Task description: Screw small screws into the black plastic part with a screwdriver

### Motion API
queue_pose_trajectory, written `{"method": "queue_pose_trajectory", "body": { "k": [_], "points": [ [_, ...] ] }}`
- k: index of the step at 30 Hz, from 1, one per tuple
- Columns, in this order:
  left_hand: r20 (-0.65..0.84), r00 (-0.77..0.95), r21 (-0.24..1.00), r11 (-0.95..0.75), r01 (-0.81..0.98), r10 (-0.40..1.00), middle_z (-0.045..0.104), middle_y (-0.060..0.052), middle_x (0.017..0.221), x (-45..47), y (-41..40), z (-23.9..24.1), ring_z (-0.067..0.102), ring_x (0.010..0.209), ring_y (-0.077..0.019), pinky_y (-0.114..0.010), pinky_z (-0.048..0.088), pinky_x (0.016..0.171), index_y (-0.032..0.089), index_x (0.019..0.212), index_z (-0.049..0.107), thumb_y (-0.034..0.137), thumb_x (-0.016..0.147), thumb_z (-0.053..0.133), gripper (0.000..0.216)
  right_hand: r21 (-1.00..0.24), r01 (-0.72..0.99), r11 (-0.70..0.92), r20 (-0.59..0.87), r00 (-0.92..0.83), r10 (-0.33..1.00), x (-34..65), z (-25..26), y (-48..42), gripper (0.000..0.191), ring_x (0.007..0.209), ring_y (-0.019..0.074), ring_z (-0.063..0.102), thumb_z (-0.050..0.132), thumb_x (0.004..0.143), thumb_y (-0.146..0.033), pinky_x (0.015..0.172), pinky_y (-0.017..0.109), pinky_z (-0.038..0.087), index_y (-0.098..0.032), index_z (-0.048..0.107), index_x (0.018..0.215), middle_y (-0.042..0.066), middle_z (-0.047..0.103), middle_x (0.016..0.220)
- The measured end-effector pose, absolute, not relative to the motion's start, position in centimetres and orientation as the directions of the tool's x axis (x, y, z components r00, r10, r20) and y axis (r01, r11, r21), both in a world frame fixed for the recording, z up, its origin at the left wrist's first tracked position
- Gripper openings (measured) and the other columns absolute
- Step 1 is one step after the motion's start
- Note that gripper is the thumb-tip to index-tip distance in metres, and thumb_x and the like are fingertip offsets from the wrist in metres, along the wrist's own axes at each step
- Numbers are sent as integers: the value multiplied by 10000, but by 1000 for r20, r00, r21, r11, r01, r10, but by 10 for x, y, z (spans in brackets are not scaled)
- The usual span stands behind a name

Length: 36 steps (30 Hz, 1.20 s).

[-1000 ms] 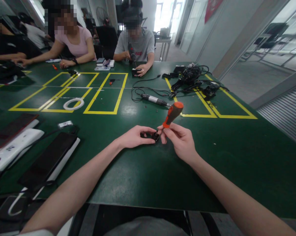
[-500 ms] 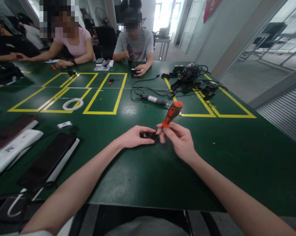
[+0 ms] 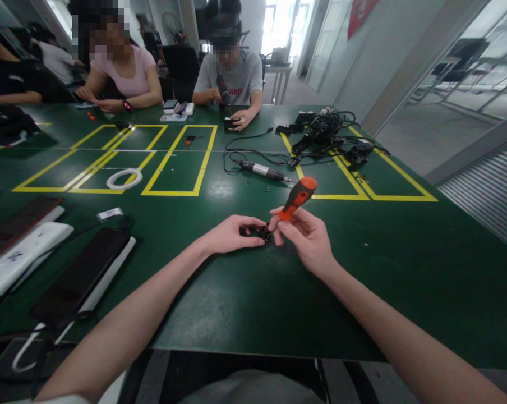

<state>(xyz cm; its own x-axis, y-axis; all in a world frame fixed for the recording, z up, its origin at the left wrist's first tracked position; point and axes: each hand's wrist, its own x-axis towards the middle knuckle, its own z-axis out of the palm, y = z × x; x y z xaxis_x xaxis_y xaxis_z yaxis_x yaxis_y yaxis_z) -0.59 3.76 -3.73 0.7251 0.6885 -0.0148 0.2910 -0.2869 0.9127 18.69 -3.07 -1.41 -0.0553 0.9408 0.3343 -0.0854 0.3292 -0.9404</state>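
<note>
My left hand [image 3: 233, 234] is closed on a small black part [image 3: 264, 232], held between thumb and fingers just over the green table [image 3: 220, 303]. What kind of part it is I cannot make out. In my right hand [image 3: 306, 235] is a screwdriver [image 3: 298, 197] with an orange and dark grey handle, gripped low by thumb and fingertips. Its handle tilts up and to the right, and its lower end points at the black part. Fingers hide the screwdriver's tip, so contact with the part cannot be seen.
Beyond my hands lies a corded electric screwdriver [image 3: 264, 170]. Tangled black cables [image 3: 325, 132] sit at the back right, a white ring [image 3: 124, 178] at the left. Phones [image 3: 82, 275] and a white power strip [image 3: 30, 252] are near left. A co-worker opposite holds a power drill [image 3: 223, 87].
The screwdriver's handle has leaned a little further right in my right hand. My left hand keeps its place. A co-worker at the back left has drawn an outstretched arm in.
</note>
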Motion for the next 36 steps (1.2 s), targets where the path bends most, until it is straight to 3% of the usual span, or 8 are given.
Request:
{"method": "queue_pose_trajectory", "body": {
  "k": [7, 12, 15, 19, 25, 28, 31, 36],
  "points": [
    [-7, 738, 910, -301, 285, 675, 770, -50, 1000, -5, 37, -35, 565, 795, -151, -278, 422, 761, 161, 1140, 773, 383, 818, 760, 391, -952, -18, 307, 307, -31, 951, 189, -12, -30, 342, 516, 124, 571, 854, 780, -504, 524, 294, 529, -214, 675, 771, 0, 666, 670],
    [9, 736, 921, -292, 258, 677, 768, -53, 1015, -5, 37, -37, 577, 803, -153, -284, 435, 780, 156, 1177, 759, 379, 812, 764, 428, -941, -72, 331, 336, -77, 939, 187, -12, -31, 358, 516, 114, 567, 754, 869, -551, 521, 288, 517, -207, 685, 797, 9, 675, 700],
    [14, 740, 925, -290, 246, 672, 766, -54, 1024, -5, 37, -37, 584, 814, -154, -284, 433, 786, 152, 1151, 764, 378, 815, 764, 405, -941, -116, 318, 326, -61, 943, 185, -14, -32, 350, 531, 117, 588, 830, 808, -508, 527, 276, 540, -213, 678, 918, 4, 708, 711],
    [5, 741, 923, -289, 255, 672, 767, -56, 1030, -4, 38, -38, 587, 827, -161, -286, 427, 781, 156, 1121, 772, 386, 808, 764, 388, -955, -47, 294, 296, -27, 955, 186, -15, -32, 356, 543, 129, 593, 881, 749, -485, 527, 280, 544, -213, 660, 811, -2, 682, 666],
    [-5, 735, 921, -284, 268, 678, 769, -54, 1035, -4, 38, -38, 570, 813, -156, -282, 429, 777, 159, 1159, 765, 382, 811, 752, 413, -941, -61, 332, 336, -91, 937, 187, -16, -31, 327, 526, 114, 577, 755, 874, -531, 541, 292, 537, -210, 704, 840, 7, 682, 725],
    [-7, 729, 922, -278, 270, 684, 767, -51, 1023, -4, 37, -37, 568, 798, -152, -277, 429, 765, 158, 1148, 769, 387, 803, 763, 414, -949, -83, 303, 309, -68, 949, 187, -17, -32, 351, 538, 122, 593, 814, 820, -525, 551, 294, 552, -213, 686, 918, 15, 722, 742],
    [-9, 731, 920, -280, 273, 682, 772, -53, 1027, -4, 37, -35, 576, 805, -152, -276, 430, 766, 153, 1131, 775, 365, 809, 763, 385, -955, -59, 289, 292, -39, 956, 187, -17, -32, 363, 547, 132, 599, 863, 770, -506, 550, 290, 552, -215, 658, 844, 4, 701, 684],
    [7, 737, 924, -286, 254, 676, 772, -47, 1037, -4, 37, -36, 580, 806, -147, -272, 430, 766, 157, 1153, 770, 348, 820, 762, 384, -944, -69, 322, 327, -70, 943, 187, -18, -30, 351, 527, 115, 580, 781, 848, -541, 540, 291, 528, -206, 683, 808, 11, 688, 724]
  ]
}}
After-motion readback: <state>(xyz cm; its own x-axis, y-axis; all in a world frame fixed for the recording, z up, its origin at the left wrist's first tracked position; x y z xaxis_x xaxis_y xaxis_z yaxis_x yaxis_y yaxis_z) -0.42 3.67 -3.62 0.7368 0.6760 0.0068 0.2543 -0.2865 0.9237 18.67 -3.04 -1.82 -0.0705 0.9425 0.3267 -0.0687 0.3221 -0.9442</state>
